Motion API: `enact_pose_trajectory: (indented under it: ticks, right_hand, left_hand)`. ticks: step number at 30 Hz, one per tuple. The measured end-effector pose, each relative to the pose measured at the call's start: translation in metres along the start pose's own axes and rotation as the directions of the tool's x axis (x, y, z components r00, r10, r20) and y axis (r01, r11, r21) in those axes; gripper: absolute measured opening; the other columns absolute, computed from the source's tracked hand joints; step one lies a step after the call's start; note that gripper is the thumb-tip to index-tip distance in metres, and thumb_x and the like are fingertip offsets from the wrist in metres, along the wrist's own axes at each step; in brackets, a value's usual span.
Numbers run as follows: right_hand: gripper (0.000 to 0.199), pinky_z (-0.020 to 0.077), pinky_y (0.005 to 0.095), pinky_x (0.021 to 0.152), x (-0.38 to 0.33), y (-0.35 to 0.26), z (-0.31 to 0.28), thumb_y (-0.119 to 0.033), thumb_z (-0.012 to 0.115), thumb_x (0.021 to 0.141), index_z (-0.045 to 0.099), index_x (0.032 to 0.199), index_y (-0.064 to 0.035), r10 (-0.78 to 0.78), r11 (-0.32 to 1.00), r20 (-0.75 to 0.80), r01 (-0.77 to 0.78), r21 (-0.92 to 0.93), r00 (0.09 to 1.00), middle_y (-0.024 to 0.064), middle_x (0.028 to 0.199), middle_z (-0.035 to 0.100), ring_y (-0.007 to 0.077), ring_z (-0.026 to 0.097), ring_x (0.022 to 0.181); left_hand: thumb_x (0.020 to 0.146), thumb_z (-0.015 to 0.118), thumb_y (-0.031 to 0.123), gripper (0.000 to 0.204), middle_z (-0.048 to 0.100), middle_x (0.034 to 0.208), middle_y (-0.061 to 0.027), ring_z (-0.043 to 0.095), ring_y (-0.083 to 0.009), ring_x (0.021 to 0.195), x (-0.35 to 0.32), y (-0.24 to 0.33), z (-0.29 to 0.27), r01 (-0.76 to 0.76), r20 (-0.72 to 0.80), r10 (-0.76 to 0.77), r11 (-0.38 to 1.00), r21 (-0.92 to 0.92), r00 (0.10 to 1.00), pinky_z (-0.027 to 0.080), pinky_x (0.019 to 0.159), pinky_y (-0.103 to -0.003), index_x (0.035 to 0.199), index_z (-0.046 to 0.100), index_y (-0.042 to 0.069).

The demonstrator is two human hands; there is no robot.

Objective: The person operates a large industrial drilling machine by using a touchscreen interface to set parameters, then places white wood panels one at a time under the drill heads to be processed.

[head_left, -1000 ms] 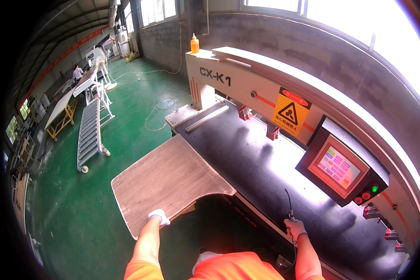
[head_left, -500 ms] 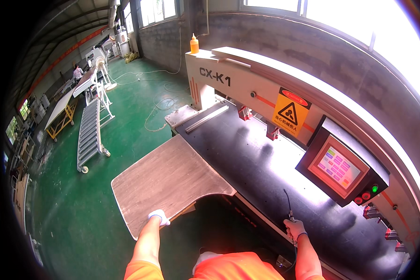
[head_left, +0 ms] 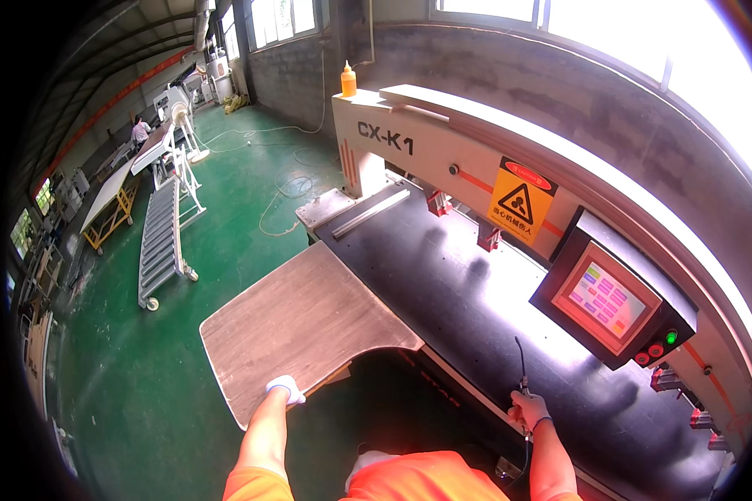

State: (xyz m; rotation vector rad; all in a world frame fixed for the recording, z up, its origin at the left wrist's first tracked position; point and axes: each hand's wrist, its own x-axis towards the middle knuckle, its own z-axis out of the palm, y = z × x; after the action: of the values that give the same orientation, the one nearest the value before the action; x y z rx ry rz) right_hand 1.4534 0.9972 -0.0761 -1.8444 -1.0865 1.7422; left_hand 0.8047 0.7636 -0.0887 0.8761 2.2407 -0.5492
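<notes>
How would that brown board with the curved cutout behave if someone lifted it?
The brown board is probably stiff, since it looks flat with no obvious sag. Its broad, irregular outline might make it awkward to balance if lifted only by the near edge, where the left hand is.

Wood-grained board (head_left: 301, 305), glossy tabletop (head_left: 409, 263)

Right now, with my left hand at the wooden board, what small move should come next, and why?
Perhaps sweep the thin-nozzled tool slowly over the black bed: your right hand grips it, its tip points out across that surface, and your left hand is at the wooden board's near edge.
</notes>
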Motion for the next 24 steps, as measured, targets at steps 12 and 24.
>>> enact_pose_trajectory:
  ticks: [12, 24]
  right_hand:
    - [0.033, 0.0397, 0.0334, 0.041, 0.0, -0.002, 0.005, -0.033, 0.078, 0.092, 0.062, 0.079, -0.0068, -0.026, 0.998, -0.046, 0.023, -0.056, 0.999, 0.0084, 0.06, 0.063, 0.0201, 0.058, 0.045]
    - [0.034, 0.0399, 0.0344, 0.04, -0.01, -0.012, 0.011, -0.031, 0.079, 0.091, 0.062, 0.078, -0.0047, -0.021, 0.999, -0.049, 0.019, -0.044, 0.999, 0.009, 0.06, 0.063, 0.0212, 0.061, 0.046]
  left_hand:
    - [0.075, 0.087, 0.054, 0.071, 0.072, 0.137, -0.0145, 0.068, -0.0326, 0.126, 0.0, 0.0, 0.0, 0.0, 0.005, 0.0, 1.0, 0.005, 1.0, 0.055, 0.104, -0.042, 0.127, 0.076, 0.006]
    - [0.076, 0.087, 0.053, 0.071, 0.071, 0.138, -0.014, 0.067, -0.0325, 0.128, -0.007, 0.002, -0.003, 0.005, 0.006, -0.005, 1.0, -0.007, 1.0, 0.055, 0.105, -0.042, 0.128, 0.076, 0.006]
